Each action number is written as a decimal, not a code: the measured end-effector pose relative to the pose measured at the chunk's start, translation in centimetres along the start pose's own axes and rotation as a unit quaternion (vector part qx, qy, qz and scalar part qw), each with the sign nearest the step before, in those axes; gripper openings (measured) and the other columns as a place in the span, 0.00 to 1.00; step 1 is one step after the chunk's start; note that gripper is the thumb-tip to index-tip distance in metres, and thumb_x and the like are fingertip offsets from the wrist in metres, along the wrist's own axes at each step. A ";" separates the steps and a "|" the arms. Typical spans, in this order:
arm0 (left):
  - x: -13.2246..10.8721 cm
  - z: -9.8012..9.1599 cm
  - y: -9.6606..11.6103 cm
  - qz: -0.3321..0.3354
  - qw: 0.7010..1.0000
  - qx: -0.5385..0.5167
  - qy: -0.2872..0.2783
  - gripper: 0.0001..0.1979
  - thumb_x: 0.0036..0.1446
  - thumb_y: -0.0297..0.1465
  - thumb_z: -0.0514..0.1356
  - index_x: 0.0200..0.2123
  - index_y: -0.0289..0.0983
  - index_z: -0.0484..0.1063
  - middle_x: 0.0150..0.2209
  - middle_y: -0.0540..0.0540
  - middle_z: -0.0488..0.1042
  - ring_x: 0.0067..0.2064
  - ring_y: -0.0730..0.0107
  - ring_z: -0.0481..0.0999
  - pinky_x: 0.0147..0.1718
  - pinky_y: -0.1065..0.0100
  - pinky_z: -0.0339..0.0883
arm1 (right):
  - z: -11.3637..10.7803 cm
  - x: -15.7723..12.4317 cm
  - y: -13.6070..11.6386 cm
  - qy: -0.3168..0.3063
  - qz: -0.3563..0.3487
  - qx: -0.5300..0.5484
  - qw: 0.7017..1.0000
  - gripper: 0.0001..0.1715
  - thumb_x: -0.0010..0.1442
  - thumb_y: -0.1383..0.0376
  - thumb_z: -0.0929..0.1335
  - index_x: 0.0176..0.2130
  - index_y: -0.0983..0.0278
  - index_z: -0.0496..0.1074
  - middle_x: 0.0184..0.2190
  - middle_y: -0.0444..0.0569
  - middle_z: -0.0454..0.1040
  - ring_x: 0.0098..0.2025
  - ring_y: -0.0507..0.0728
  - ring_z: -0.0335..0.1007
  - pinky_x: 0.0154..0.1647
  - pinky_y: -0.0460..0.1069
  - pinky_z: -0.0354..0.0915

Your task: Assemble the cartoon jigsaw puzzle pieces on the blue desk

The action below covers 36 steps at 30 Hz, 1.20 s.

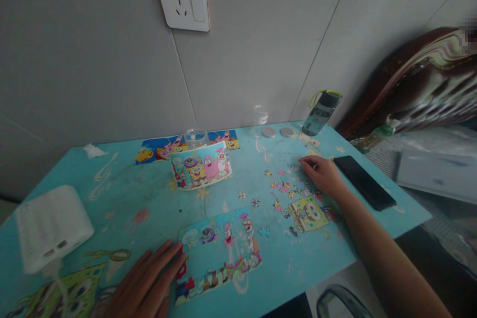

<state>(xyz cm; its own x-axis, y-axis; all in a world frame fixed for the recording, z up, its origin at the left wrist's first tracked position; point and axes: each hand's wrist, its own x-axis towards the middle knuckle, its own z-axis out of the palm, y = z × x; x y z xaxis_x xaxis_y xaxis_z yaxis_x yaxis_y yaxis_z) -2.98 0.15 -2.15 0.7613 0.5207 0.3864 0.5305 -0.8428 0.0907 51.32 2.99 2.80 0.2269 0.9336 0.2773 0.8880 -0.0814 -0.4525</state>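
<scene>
A partly assembled jigsaw puzzle (pixel 244 264) lies on the blue table, its border joined and its middle largely open. My left hand (pixel 147 280) rests flat at the puzzle's left edge, fingers stretched out. Loose puzzle pieces (pixel 283 187) are scattered to the right of the puzzle. Beside them, my right hand (pixel 321 173) is low over the table with its fingers curled together; whatever they hold, if anything, is too small to make out. A reference picture card (pixel 201 166) leans against a clear round container (pixel 196 137) behind the puzzle.
A white power adapter (pixel 54 226) with a cable sits at the left. A black phone (pixel 363 181) lies right of my right hand. Toward the wall are a dark bottle (pixel 321 113), two round lids (pixel 269 132), another clear container (pixel 260 115) and a crumpled tissue (pixel 94 151).
</scene>
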 end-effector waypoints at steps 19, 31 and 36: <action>-0.3 0.3 1.2 -0.053 0.999 -0.002 -0.012 0.27 0.63 0.27 0.55 0.65 0.44 0.65 0.66 0.46 0.65 0.66 0.57 0.66 0.67 0.55 0.60 | 0.1 -0.1 -0.2 0.000 0.004 0.010 1.000 0.17 0.65 0.56 0.65 0.44 0.61 0.79 0.38 0.51 0.81 0.36 0.59 0.76 0.39 0.52 0.69; 0.9 -0.8 2.2 -0.076 0.997 -0.002 -0.023 0.26 0.64 0.28 0.55 0.65 0.44 0.64 0.67 0.46 0.64 0.66 0.56 0.65 0.66 0.53 0.61 | -0.8 -2.4 -5.3 -0.047 0.017 0.136 0.989 0.19 0.66 0.53 0.65 0.45 0.63 0.79 0.35 0.51 0.81 0.32 0.58 0.73 0.33 0.51 0.68; 1.4 -1.1 2.7 -0.086 0.996 0.007 -0.024 0.26 0.64 0.27 0.55 0.65 0.44 0.65 0.65 0.46 0.66 0.64 0.55 0.67 0.66 0.50 0.61 | -1.0 -7.3 -11.6 -0.210 -0.075 0.097 0.970 0.11 0.64 0.56 0.69 0.42 0.58 0.79 0.38 0.48 0.80 0.37 0.57 0.75 0.39 0.51 0.69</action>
<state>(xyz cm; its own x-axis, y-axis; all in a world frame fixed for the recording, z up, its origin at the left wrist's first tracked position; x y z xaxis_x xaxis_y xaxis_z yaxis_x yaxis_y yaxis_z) -0.93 -1.60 -0.35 0.6754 0.6640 0.3209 0.6601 -0.7383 0.1383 39.74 -3.16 6.86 -0.1185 0.9930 0.0013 0.7968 0.0958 -0.5965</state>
